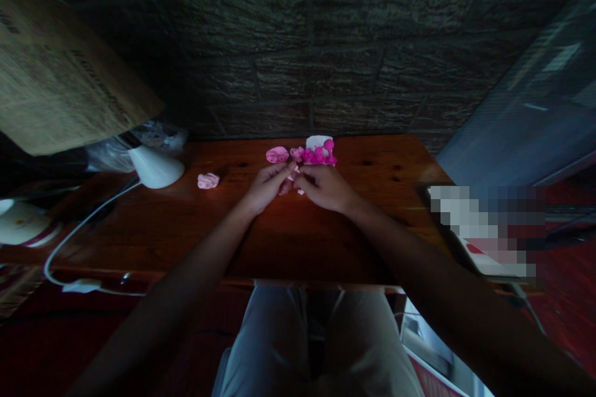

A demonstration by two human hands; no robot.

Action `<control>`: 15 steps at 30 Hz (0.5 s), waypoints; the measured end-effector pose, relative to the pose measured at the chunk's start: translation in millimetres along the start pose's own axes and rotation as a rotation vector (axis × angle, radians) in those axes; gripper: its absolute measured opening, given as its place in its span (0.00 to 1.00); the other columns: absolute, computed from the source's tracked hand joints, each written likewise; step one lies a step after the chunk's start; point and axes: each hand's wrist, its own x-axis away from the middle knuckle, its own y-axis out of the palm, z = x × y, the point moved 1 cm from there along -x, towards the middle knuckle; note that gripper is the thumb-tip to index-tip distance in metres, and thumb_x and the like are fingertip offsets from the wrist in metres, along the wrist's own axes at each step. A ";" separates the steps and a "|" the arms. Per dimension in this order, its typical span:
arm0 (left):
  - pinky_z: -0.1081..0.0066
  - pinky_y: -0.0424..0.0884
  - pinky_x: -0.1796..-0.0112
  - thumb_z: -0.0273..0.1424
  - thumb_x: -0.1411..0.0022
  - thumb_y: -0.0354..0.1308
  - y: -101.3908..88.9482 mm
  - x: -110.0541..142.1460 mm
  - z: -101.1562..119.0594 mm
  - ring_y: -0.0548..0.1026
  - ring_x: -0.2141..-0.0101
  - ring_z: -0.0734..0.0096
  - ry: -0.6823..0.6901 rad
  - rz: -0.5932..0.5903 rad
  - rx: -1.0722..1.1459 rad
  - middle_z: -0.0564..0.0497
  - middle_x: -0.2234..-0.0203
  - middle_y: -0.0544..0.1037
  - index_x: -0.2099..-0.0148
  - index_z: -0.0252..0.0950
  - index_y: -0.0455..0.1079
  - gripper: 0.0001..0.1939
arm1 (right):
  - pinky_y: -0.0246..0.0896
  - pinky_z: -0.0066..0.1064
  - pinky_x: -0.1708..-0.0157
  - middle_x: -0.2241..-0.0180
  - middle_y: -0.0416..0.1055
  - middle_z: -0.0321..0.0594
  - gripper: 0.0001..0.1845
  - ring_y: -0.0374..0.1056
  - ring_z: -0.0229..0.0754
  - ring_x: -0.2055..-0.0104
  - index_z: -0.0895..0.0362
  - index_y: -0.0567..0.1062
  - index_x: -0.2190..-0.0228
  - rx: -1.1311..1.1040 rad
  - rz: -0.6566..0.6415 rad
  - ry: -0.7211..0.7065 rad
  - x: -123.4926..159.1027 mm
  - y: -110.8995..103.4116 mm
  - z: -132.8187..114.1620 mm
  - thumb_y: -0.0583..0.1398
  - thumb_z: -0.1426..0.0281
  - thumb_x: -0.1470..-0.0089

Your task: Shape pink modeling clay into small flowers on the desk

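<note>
My left hand (269, 187) and my right hand (327, 187) meet over the middle of the wooden table, thumbs and fingers closed on a small pale pink piece of modelling clay (296, 173). Fingers cover most of it, so its shape is unclear. Just beyond them lies a pink ruffled clay flower (277, 154), with a smaller pink flower (297, 153) to its right. Several magenta clay pieces (318, 156) sit beside that, in front of and on a white sheet (317, 141). Farther left rests a crumpled pale pink clay lump (208, 181), apart from both hands.
On the left of the wooden table (288, 242) stands a white lamp base (159, 167) with a cable over the front edge; a large brown paper bag (65, 68) leans above it. A white pot (23, 223) is far left. At right lies a partly pixelated flat object (484, 257). A stone wall (307, 43) rises behind.
</note>
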 end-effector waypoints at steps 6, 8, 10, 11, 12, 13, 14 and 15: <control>0.73 0.53 0.78 0.53 0.39 0.64 0.1 0.6 0.4 0.59 0.81 0.79 0.016 -0.001 -0.030 0.57 0.83 0.64 0.73 0.37 0.66 0.25 | 0.63 0.30 0.62 0.66 0.82 0.42 0.16 0.72 0.37 0.68 0.59 0.81 0.68 0.067 -0.024 -0.035 0.7 -3.2 -4.5 0.55 0.72 0.34; 0.73 0.53 0.78 0.54 0.39 0.64 -0.1 0.6 0.3 0.59 0.81 0.78 0.019 -0.003 -0.034 0.57 0.83 0.64 0.73 0.37 0.66 0.26 | 0.63 0.30 0.61 0.66 0.82 0.43 0.15 0.73 0.38 0.67 0.59 0.81 0.69 0.072 -0.027 -0.057 0.6 -3.5 -5.3 0.55 0.73 0.35; 0.73 0.53 0.78 0.54 0.39 0.64 -0.3 0.5 0.2 0.59 0.81 0.78 0.020 -0.003 -0.035 0.58 0.83 0.63 0.73 0.37 0.66 0.26 | 0.62 0.30 0.62 0.66 0.82 0.42 0.15 0.72 0.38 0.67 0.59 0.81 0.69 0.081 -0.018 -0.063 0.3 -3.5 -5.1 0.55 0.72 0.35; 0.73 0.53 0.78 0.54 0.39 0.64 -0.3 0.4 0.0 0.59 0.81 0.78 0.018 -0.001 -0.036 0.58 0.83 0.63 0.73 0.37 0.66 0.26 | 0.62 0.30 0.62 0.67 0.82 0.42 0.15 0.72 0.37 0.68 0.59 0.80 0.69 0.085 -0.013 -0.062 0.2 -3.4 -4.6 0.55 0.72 0.35; 0.73 0.53 0.78 0.54 0.39 0.64 -0.4 0.3 -0.3 0.59 0.81 0.78 0.016 0.000 -0.038 0.58 0.83 0.63 0.74 0.37 0.65 0.26 | 0.61 0.30 0.63 0.67 0.81 0.41 0.15 0.72 0.37 0.68 0.59 0.80 0.69 0.089 -0.010 -0.059 0.1 -3.2 -3.9 0.55 0.72 0.35; 0.73 0.53 0.78 0.54 0.39 0.63 -0.4 0.2 -0.5 0.59 0.81 0.78 0.014 0.001 -0.040 0.58 0.84 0.63 0.74 0.37 0.65 0.27 | 0.61 0.30 0.63 0.67 0.81 0.41 0.15 0.72 0.37 0.68 0.58 0.80 0.69 0.092 -0.008 -0.056 0.0 -3.1 -3.2 0.55 0.72 0.35; 0.73 0.53 0.78 0.54 0.39 0.63 -0.4 0.1 -0.7 0.59 0.81 0.78 0.014 0.002 -0.041 0.58 0.84 0.63 0.74 0.37 0.65 0.26 | 0.61 0.30 0.63 0.68 0.81 0.41 0.15 0.72 0.38 0.68 0.58 0.80 0.69 0.092 -0.009 -0.053 -0.1 -3.0 -2.5 0.55 0.72 0.35; 0.73 0.54 0.78 0.53 0.39 0.63 -0.4 0.1 -0.8 0.59 0.81 0.78 0.015 0.002 -0.041 0.57 0.84 0.63 0.74 0.37 0.65 0.26 | 0.61 0.31 0.63 0.68 0.81 0.41 0.15 0.72 0.38 0.68 0.58 0.80 0.70 0.089 -0.012 -0.050 -0.1 -2.9 -1.9 0.55 0.72 0.35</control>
